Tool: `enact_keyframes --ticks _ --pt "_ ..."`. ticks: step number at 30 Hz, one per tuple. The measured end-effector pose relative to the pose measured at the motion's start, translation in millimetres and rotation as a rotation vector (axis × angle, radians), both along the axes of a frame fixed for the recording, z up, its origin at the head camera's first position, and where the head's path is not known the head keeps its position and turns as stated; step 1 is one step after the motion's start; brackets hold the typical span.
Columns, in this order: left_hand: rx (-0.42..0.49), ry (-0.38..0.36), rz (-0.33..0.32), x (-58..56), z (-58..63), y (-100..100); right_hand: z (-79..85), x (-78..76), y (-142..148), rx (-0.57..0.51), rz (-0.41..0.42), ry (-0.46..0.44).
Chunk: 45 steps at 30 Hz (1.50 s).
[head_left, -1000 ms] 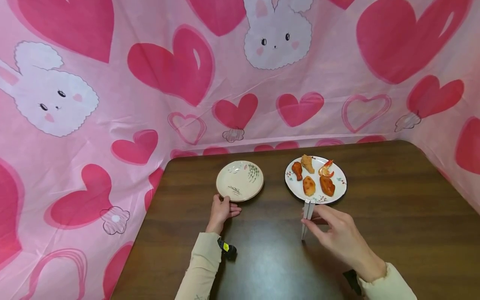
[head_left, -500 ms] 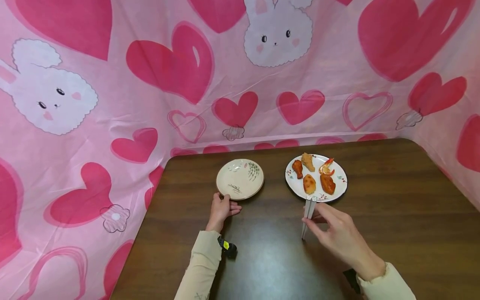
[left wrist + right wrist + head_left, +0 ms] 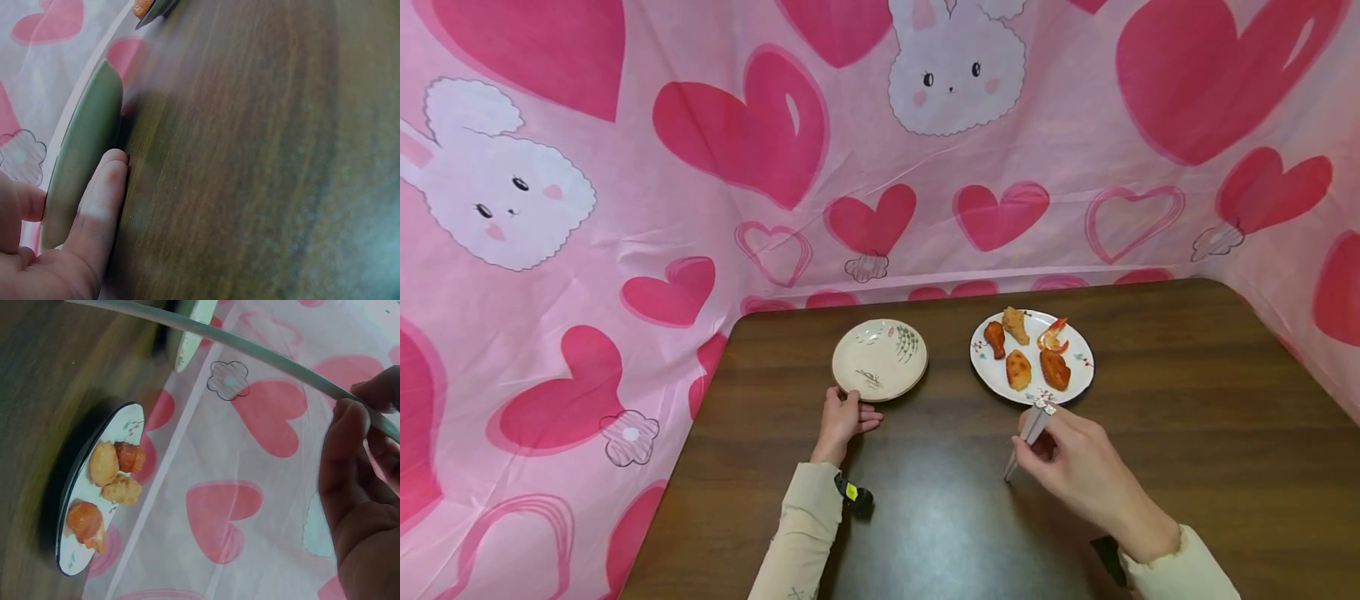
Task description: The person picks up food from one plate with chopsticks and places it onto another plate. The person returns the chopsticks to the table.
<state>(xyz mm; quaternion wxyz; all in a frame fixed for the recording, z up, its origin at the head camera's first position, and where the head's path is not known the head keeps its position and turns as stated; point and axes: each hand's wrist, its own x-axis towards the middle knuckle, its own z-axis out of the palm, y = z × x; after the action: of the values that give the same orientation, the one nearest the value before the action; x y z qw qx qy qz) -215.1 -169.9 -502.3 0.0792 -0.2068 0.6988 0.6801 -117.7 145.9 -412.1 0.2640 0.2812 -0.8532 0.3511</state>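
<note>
My left hand (image 3: 842, 423) holds the near-left rim of a cream dish (image 3: 880, 360) with green drawings. In the left wrist view, the dish (image 3: 87, 150) stands between the thumb and the extended fingers. My right hand (image 3: 1090, 475) pinches a pair of pale chopsticks (image 3: 1036, 423) near their upper part, tips pointing down close over the table. Just beyond that hand is a white dark-rimmed plate (image 3: 988, 375) of food. On it lie a drumstick (image 3: 995, 340), a crumbed piece (image 3: 1015, 325), a shrimp (image 3: 1052, 336) and two browned pieces, one golden (image 3: 1018, 371), one darker (image 3: 1055, 369).
Both dishes rest toward the back of a dark wooden table (image 3: 925, 483). A pink cloth (image 3: 865, 150) with hearts and rabbits hangs behind it and along the sides. A small black device (image 3: 859, 500) sits on the left wrist.
My right hand has shifted slightly right, and the chopsticks' top ends have tilted to the right. My left hand and both dishes keep their places.
</note>
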Motion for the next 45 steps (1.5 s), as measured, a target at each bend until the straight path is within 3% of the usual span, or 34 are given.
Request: enact_keyframes --ticks 4,12,21,32,45 --pt "0.01 0.005 -0.005 0.4 0.2 -0.5 4.5 -0.6 -2.9 0.068 -0.058 -0.047" --pt "0.014 0.014 0.002 1.4 -0.9 0.7 17.0 -2.3 -6.6 0.152 -0.128 -0.295" --pt "0.004 0.016 0.0 1.8 -0.9 -0.1 13.0 -2.4 -4.5 0.179 -0.115 -0.337" --pt "-0.002 0.008 0.0 1.9 0.4 -0.8 17.7 -2.0 -7.9 0.199 -0.153 -0.479" --pt "0.005 0.006 0.01 1.2 0.7 -0.1 14.1 0.9 -11.4 0.181 -0.142 -0.469"
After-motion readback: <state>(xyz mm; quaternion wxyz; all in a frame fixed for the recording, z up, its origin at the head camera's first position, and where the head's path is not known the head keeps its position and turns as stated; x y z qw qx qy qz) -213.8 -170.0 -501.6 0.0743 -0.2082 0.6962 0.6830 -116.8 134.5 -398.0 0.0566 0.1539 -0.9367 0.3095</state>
